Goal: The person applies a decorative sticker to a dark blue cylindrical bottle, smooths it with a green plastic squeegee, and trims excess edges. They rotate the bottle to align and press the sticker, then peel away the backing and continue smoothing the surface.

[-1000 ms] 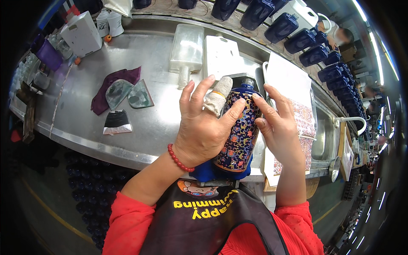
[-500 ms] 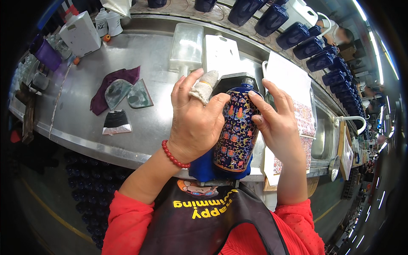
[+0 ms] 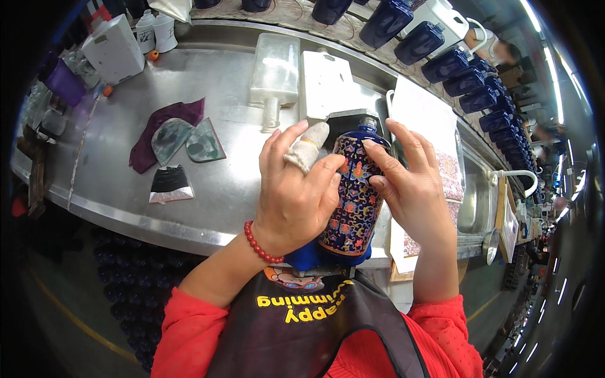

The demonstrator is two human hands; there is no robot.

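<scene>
So the patterned bottle [image 3: 354,205] is just right of centre in the frame, neck toward the top, lower end over a blue cloth [image 3: 304,257]. The left hand [image 3: 291,205] has loosely spread fingers, tips at the bottle's left side; the right hand [image 3: 413,192] is fairly wide too, thumb and index tips at the front. Neither wraps round it, and I can't tell how hard they press. For fingertip work on a surface like that, I'd go light and even, pads not nails, one side steadying.

Headcount: one patterned bottle, one clear bottle [image 3: 275,69] (top centre), one fabric finger cover [image 3: 307,148] (left hand). Left on the desk [image 3: 220,205]: two greenish rounded pieces [image 3: 171,140], one purple cloth [image 3: 145,146], one black-and-silver piece [image 3: 171,184]. Dark blue bottles [image 3: 419,43], upper right: too overlapped to count, honestly.
</scene>
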